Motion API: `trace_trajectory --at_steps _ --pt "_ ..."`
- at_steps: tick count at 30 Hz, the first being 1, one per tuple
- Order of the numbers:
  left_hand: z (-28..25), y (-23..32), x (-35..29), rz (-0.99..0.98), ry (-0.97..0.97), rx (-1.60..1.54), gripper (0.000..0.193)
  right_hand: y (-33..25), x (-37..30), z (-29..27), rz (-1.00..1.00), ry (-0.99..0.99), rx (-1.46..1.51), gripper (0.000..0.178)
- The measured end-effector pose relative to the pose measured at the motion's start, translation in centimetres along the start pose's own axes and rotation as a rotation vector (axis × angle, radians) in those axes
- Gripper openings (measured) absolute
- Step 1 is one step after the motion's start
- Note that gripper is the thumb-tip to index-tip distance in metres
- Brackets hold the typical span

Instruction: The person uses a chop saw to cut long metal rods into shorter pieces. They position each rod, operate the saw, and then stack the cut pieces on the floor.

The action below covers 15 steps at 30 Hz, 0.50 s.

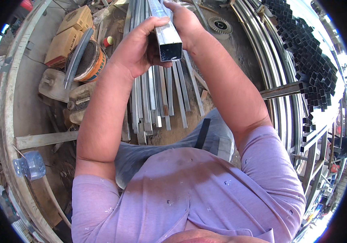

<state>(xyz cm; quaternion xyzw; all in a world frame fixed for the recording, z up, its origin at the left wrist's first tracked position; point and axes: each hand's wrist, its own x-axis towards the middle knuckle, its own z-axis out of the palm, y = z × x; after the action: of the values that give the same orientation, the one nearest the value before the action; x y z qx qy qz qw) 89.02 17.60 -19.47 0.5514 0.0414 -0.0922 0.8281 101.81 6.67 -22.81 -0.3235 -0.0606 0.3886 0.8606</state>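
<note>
Shirt (173, 194) nearest. Left hand (137, 47) curled around metal tube (165, 33), thumb on top; right hand (186, 27) against its side, closure unclear. Metal tube lifted; loose tubes (152, 101) lie beneath hands.

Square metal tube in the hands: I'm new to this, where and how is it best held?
Likely by the square tube's flat side walls, behind its open near end, from left and right: they're parallel, while the rim looks thin.
</note>
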Motion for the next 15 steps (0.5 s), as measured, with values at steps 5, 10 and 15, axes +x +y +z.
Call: trace_trajectory --at_steps 5,10,15 --pt "-0.8 1.2 -0.6 -0.008 0.029 0.087 0.051 0.3 -1.8 2.3 -0.084 0.150 -0.093 0.040" --pt "-1.5 1.9 -1.0 -0.021 0.036 0.145 0.053 0.6 -0.9 1.6 -0.060 0.124 -0.067 0.038" --pt "-2.5 2.1 -1.9 -0.014 0.136 0.166 0.046 1.5 -1.1 1.2 -0.033 0.115 -0.145 0.036"
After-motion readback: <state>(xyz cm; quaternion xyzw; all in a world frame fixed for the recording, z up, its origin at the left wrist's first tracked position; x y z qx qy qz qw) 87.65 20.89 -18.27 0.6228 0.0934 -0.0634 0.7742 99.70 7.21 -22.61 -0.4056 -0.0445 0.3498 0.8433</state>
